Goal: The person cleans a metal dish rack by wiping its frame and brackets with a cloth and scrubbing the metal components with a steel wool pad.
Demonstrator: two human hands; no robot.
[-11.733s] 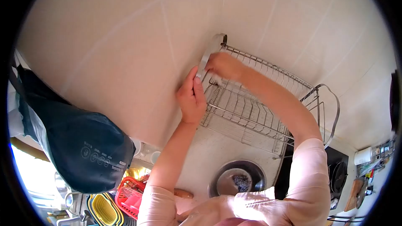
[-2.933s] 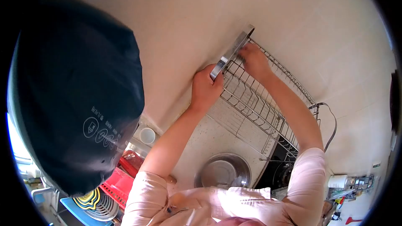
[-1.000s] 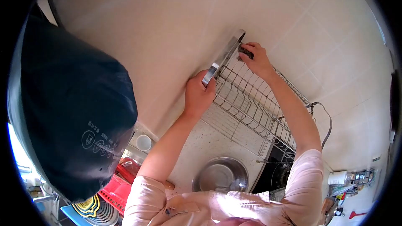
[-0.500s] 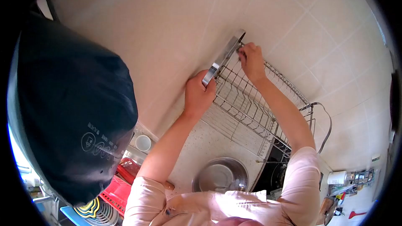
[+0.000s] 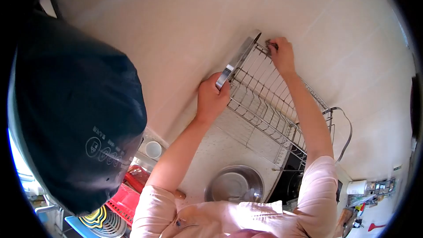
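Observation:
A metal wire dish rack point(image 5: 264, 110) is tilted up over the counter, its flat shiny end band point(image 5: 240, 57) pointing to the wall. My left hand point(image 5: 213, 99) is closed around the near end of that band, thumb on the metal. At the rack's upper corner, my right hand point(image 5: 283, 55) pinches a dark, tangled steel wool scrubber point(image 5: 271, 45), close beside the end wires. My fingers partly cover the scrubber.
A steel basin point(image 5: 233, 185) stands on the counter below the rack, near a black stove point(image 5: 288, 178). A white cup point(image 5: 153, 150) and red basket point(image 5: 123, 202) are at left, under a large dark cover point(image 5: 79, 114). Tiled wall lies behind the rack.
My right hand has moved up and to the right with the scrubber, from the band's inner side to beyond the rack's corner. My left hand keeps its hold, shifting slightly with the rack.

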